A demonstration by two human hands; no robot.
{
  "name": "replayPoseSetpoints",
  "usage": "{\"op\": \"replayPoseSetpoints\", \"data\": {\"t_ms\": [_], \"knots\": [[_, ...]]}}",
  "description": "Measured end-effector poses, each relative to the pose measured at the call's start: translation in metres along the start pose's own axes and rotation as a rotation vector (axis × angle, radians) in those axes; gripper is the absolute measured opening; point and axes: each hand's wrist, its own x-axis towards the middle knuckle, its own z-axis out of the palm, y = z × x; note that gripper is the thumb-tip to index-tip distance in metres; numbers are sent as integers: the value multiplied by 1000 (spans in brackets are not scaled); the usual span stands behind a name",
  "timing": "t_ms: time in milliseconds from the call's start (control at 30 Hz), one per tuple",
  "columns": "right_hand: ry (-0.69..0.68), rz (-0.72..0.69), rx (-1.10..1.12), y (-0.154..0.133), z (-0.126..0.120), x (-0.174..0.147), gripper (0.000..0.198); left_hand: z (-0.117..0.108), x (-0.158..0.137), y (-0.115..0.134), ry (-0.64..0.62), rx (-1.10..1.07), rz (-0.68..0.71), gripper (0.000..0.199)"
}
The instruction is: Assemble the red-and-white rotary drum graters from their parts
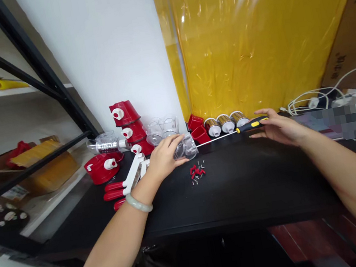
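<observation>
My left hand point(167, 156) is closed around a clear plastic part point(189, 146), holding it just above the black table point(241, 186). In my right hand point(277, 126) is a screwdriver point(248, 126) with a black and yellow handle, gripped near its end by the fingers. Its long shaft points left and the tip meets the open end of the clear part; the exact contact is too small to make out. Below the clear part lies a small pile of red plastic pieces point(197, 171) with several loose screws point(196, 178) around them.
Stacked red housings point(129, 119) stand at the back left, beside clear cups point(165, 126) and white handles with red grips point(134, 177). Red hoppers point(200, 135) and metal grater drums point(226, 124) line the back. White cables point(309, 100) lie at the right.
</observation>
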Motion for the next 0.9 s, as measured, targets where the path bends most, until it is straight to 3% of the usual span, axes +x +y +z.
{"op": "replayPoseSetpoints", "data": {"t_ms": [167,267,433,600,733,900], "knots": [[20,58,-168,6,-3,2,28,0,0,1,4,5,13,78],[43,101,-110,10,-3,5,24,0,0,1,0,1,0,78],[-24,25,-83,7,-2,4,30,-1,0,0,-9,-7,-16,79],[-58,100,-90,2,-4,1,32,-4,1,2,-27,-2,-18,78],[-51,10,20,-2,-2,-1,29,-5,1,4,-20,6,-24,77],[-76,45,-160,6,-6,1,35,-4,1,3,-33,10,-20,78]]}}
